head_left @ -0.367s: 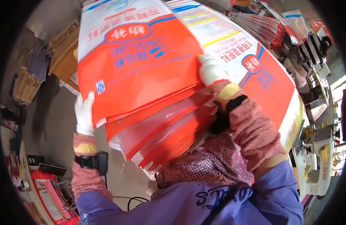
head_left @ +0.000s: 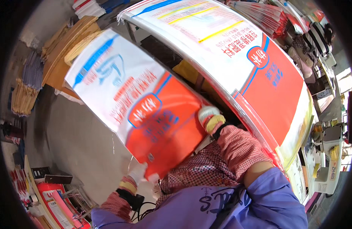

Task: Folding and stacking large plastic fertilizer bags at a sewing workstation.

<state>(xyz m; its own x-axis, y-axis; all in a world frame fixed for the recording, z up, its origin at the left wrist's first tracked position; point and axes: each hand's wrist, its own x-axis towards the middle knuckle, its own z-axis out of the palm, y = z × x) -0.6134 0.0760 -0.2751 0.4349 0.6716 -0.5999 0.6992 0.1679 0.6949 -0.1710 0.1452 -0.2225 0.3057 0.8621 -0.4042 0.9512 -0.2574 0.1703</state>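
- A flat, empty red-and-white woven plastic sack [head_left: 145,110] hangs tilted over the grey floor [head_left: 84,152], apart from the stack of matching sacks [head_left: 260,65] on the surface at right.
- The gloved left hand [head_left: 139,173] pinches its lower corner, forearm raised.
- The gloved right hand [head_left: 207,114] is closed on its right edge, elbow bent.

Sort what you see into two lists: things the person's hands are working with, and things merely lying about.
In hand:
- red and white printed sack, lower corner pinched by the left hand
- right hand behind its far edge
- stack of matching sacks

Lying about:
- sewing machine
- wooden boards
- bundle of tan sheets
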